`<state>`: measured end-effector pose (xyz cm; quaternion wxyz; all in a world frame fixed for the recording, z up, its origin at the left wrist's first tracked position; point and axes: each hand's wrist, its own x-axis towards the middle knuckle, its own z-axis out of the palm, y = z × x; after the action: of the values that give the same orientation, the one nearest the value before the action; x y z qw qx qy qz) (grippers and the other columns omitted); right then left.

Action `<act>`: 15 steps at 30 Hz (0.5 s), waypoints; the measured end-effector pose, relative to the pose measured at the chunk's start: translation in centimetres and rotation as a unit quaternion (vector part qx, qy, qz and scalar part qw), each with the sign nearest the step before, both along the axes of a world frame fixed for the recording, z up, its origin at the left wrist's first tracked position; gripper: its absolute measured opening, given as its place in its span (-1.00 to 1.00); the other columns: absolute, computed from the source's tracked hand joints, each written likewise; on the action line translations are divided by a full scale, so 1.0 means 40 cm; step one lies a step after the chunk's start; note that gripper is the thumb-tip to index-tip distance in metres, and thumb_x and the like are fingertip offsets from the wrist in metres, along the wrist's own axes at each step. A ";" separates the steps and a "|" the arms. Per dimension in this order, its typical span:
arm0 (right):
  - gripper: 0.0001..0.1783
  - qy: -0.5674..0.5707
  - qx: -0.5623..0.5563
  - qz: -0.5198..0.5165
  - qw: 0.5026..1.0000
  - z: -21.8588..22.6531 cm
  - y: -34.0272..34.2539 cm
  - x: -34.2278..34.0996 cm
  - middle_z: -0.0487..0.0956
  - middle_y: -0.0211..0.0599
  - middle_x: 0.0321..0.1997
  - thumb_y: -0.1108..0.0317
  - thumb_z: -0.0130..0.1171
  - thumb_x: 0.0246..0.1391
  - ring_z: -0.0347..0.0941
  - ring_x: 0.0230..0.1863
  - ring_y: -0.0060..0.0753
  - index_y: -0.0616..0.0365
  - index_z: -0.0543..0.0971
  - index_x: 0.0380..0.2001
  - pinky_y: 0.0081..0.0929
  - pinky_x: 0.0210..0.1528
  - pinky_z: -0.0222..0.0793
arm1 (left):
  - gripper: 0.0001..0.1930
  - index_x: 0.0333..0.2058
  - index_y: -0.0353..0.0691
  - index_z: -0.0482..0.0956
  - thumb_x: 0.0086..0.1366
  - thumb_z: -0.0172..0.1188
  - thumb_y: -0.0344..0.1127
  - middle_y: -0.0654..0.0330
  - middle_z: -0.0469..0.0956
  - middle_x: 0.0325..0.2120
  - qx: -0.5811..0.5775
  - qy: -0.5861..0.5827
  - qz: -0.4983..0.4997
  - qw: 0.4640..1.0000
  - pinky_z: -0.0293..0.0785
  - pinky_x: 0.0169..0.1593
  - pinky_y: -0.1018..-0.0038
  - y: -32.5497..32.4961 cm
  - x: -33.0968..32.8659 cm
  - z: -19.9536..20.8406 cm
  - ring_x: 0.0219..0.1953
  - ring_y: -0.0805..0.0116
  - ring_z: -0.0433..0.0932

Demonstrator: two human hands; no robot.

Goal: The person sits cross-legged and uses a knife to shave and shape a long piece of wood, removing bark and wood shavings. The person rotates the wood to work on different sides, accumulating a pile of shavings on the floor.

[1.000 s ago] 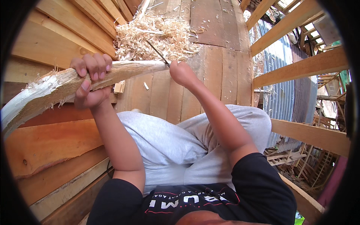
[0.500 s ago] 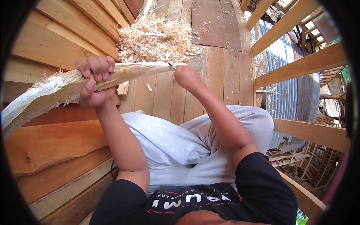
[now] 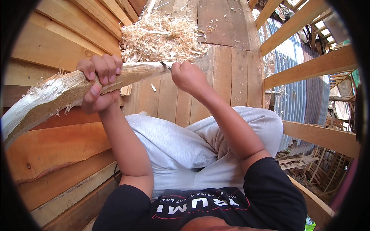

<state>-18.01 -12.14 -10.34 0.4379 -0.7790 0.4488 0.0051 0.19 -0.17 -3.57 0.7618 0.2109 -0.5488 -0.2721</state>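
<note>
Workpiece: a long curved piece of wood (image 3: 140, 72), pale and shaved on top, rougher and fibrous toward the left; it lies across the upper middle of the view, its left end running out at the rim and its right end just before the right fist.
Left hand: (image 3: 96, 101) clamped on the workpiece, fingers (image 3: 101, 68) curled over the far edge, thumb on the near side; no slack visible.
Right hand: (image 3: 189, 77) fingers folded tight in a fist around a dark blade (image 3: 166, 66), of which only a short length shows, at the wood's right end; the handle is hidden.
Floor: brown planks (image 3: 221, 71) with visible seams, flecked with loose chips.
Shavings: a thick heap (image 3: 160, 38) of pale curls on the planks, directly beyond the workpiece.
Offcut: a small light block (image 3: 126, 90), partly hidden, beside the left wrist.
Left side: boards (image 3: 50, 42) in overlapping rows, orange-brown to pale, with rough edges and knots.
Right side: an open railing (image 3: 312, 70) of spaced wooden bars.
Beyond the railing: corrugated metal sheets (image 3: 289, 98), blue-grey, brightly lit in places; lower down, a jumble of loose timber (image 3: 308, 169).
Person: seated, legs bent, in light grey trousers (image 3: 169, 146) and a black shirt (image 3: 275, 192).
</note>
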 end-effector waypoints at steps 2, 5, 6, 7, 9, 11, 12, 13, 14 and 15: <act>-0.35 -0.012 0.046 -0.056 0.997 -0.130 -0.060 -0.038 0.53 0.39 -0.08 0.07 -0.32 0.19 0.45 0.04 0.31 0.51 0.55 -0.15 0.00 0.17 0.26 | -0.71 -0.38 -0.04 0.23 -0.03 0.17 -0.26 0.32 0.23 -0.59 0.013 0.004 0.016 1.000 0.20 -0.25 0.37 -0.014 -0.040 0.024 -0.50 0.44 0.23; -0.32 -0.019 0.026 -0.093 0.995 -0.198 -0.097 -0.027 0.53 0.37 -0.07 0.03 -0.31 0.19 0.45 0.05 0.30 0.50 0.56 -0.15 -0.02 0.16 0.29 | -0.71 -0.38 -0.04 0.23 -0.03 0.17 -0.25 0.32 0.23 -0.59 0.013 0.003 -0.002 1.000 0.20 -0.25 0.37 -0.015 -0.024 0.022 -0.50 0.44 0.23; -0.33 -0.021 0.029 -0.100 0.994 -0.203 -0.099 -0.024 0.53 0.37 -0.06 0.03 -0.31 0.19 0.45 0.05 0.31 0.49 0.56 -0.16 -0.02 0.16 0.29 | -0.71 -0.38 -0.04 0.23 -0.03 0.17 -0.25 0.32 0.23 -0.59 0.011 0.001 -0.002 1.000 0.20 -0.25 0.37 -0.016 -0.017 0.023 -0.50 0.44 0.23; -0.34 -0.019 0.036 -0.103 0.994 -0.202 -0.088 -0.025 0.53 0.36 -0.06 0.03 -0.31 0.19 0.45 0.05 0.31 0.47 0.57 -0.16 -0.03 0.16 0.29 | -0.71 -0.38 -0.04 0.23 -0.02 0.17 -0.25 0.32 0.23 -0.58 0.011 0.003 0.001 1.000 0.20 -0.25 0.37 -0.011 -0.015 0.021 -0.50 0.44 0.23; -0.35 -0.006 -0.003 -0.048 0.999 -0.126 -0.043 -0.022 0.54 0.35 -0.06 0.04 -0.31 0.19 0.45 0.04 0.31 0.43 0.58 -0.17 -0.03 0.16 0.29 | -0.71 -0.38 -0.04 0.23 -0.02 0.17 -0.26 0.32 0.23 -0.58 0.004 -0.005 -0.009 1.000 0.20 -0.25 0.37 -0.007 -0.008 0.014 -0.50 0.44 0.23; -0.36 -0.010 -0.018 -0.047 0.999 -0.075 -0.028 -0.009 0.54 0.33 -0.06 0.04 -0.31 0.19 0.45 0.04 0.31 0.41 0.58 -0.18 -0.03 0.16 0.29 | -0.72 -0.38 -0.04 0.23 -0.02 0.16 -0.26 0.31 0.23 -0.58 -0.009 -0.022 -0.038 0.999 0.20 -0.25 0.37 -0.003 -0.011 0.011 -0.50 0.44 0.23; -0.37 -0.018 -0.013 -0.071 0.997 -0.068 -0.028 -0.001 0.54 0.33 -0.06 0.04 -0.31 0.19 0.45 0.03 0.31 0.40 0.59 -0.18 -0.02 0.16 0.29 | -0.72 -0.38 -0.04 0.22 -0.02 0.17 -0.26 0.32 0.23 -0.59 -0.005 -0.019 -0.025 0.999 0.20 -0.25 0.37 -0.010 -0.012 0.011 -0.50 0.44 0.23; -0.37 -0.019 -0.001 -0.091 0.996 -0.074 -0.017 -0.006 0.54 0.32 -0.07 0.04 -0.31 0.19 0.46 0.03 0.31 0.39 0.59 -0.19 -0.02 0.16 0.30 | -0.72 -0.38 -0.04 0.22 -0.02 0.17 -0.26 0.32 0.23 -0.59 0.007 -0.010 -0.008 1.000 0.20 -0.26 0.38 -0.008 -0.028 0.016 -0.50 0.44 0.24; -0.37 -0.008 0.006 -0.087 0.996 -0.145 -0.065 -0.038 0.54 0.32 -0.06 0.04 -0.31 0.19 0.46 0.03 0.29 0.39 0.59 -0.19 -0.02 0.15 0.30 | -0.72 -0.38 -0.04 0.22 -0.02 0.17 -0.26 0.32 0.23 -0.59 0.009 -0.004 0.000 1.000 0.20 -0.26 0.38 -0.016 -0.046 0.026 -0.50 0.44 0.24; -0.37 -0.003 0.001 -0.090 0.996 -0.174 -0.077 -0.040 0.54 0.32 -0.06 0.04 -0.31 0.20 0.46 0.03 0.29 0.39 0.59 -0.19 -0.01 0.14 0.31 | -0.71 -0.38 -0.04 0.22 -0.02 0.17 -0.26 0.32 0.24 -0.59 0.008 -0.007 -0.008 1.000 0.20 -0.26 0.38 -0.022 -0.043 0.028 -0.50 0.44 0.24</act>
<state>-19.62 -15.20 -17.30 0.4387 -0.7348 0.5160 -0.0361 -1.53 -1.07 -2.46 0.7542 0.2146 -0.5534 -0.2808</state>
